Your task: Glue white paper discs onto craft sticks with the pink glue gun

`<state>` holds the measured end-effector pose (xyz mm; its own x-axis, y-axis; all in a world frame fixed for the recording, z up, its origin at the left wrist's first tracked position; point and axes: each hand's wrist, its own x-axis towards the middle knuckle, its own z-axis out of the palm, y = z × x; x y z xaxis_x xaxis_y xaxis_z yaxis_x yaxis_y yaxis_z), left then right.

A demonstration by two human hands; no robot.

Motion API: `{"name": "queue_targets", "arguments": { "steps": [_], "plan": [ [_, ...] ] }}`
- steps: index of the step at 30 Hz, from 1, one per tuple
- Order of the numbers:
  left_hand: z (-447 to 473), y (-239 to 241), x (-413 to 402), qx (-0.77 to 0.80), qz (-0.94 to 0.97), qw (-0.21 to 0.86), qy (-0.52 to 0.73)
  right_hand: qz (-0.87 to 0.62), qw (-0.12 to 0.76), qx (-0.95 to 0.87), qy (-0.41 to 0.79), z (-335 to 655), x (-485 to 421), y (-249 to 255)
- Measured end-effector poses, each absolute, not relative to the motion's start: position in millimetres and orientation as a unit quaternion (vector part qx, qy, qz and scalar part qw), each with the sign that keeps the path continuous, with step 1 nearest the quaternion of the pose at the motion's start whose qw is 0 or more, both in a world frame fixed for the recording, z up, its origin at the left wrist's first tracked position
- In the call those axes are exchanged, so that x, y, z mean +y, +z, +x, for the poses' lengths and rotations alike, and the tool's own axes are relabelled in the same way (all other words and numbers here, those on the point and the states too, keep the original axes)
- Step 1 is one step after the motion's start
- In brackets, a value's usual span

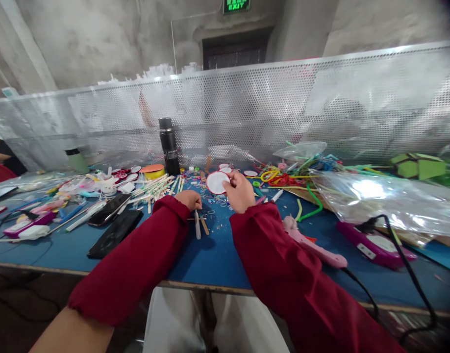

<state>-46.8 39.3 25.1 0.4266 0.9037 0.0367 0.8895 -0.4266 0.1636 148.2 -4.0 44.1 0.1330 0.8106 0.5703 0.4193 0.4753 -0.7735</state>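
My right hand (pixel 240 191) pinches a round white disc with a red rim (pixel 215 182) and holds it upright above the blue table (pixel 217 255). My left hand (pixel 188 199) rests on the table just left of it, fingers curled under; whether it holds anything is hidden. A white stick and a wooden stick (pixel 200 225) lie on the table right below the left hand. Both arms wear dark red sleeves.
A black flask (pixel 169 145) stands behind the hands. Straws and small discs (pixel 151 189) lie left, two dark phones (pixel 112 220) nearer. A pink glue gun (pixel 313 247) and plastic bags (pixel 387 201) lie right. A perforated metal screen (pixel 284 108) closes the back. Another person's arm (pixel 0 157) shows far left.
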Motion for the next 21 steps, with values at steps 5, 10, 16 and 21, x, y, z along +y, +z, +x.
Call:
{"name": "queue_targets", "arguments": {
  "steps": [5, 10, 16, 21],
  "plan": [
    [-58, 30, 43, 0.536, 0.829, 0.033, 0.156, -0.481, 0.574, -0.64, 0.171, 148, -4, 44],
    [-62, 36, 42, 0.501, 0.852, 0.101, 0.108, -0.482, 0.573, -0.641, 0.17, 148, -4, 44],
    [-48, 33, 38, 0.521, 0.847, 0.102, 0.031, -0.476, 0.569, -0.646, 0.177, 148, -5, 44],
    [-46, 26, 38, 0.535, 0.84, 0.079, 0.049, -0.475, 0.569, -0.648, 0.177, 148, -3, 43]
  ]
}}
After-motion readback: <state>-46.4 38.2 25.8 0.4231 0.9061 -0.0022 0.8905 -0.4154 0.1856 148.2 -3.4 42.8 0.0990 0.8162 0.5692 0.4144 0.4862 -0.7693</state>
